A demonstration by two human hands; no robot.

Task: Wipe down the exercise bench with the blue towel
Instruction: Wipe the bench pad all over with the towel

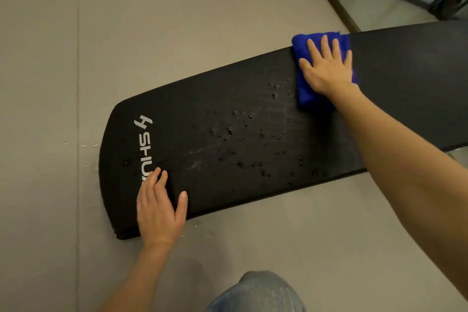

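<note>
Visibly droplet-beaded black bench (182,149) under blue towel (306,97).

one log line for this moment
right hand: flat on blue towel, far bench edge | left hand: flat on logo end | droplets: unwiped mid-pad

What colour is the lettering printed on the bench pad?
White lettering on the black bench, head view.
</note>
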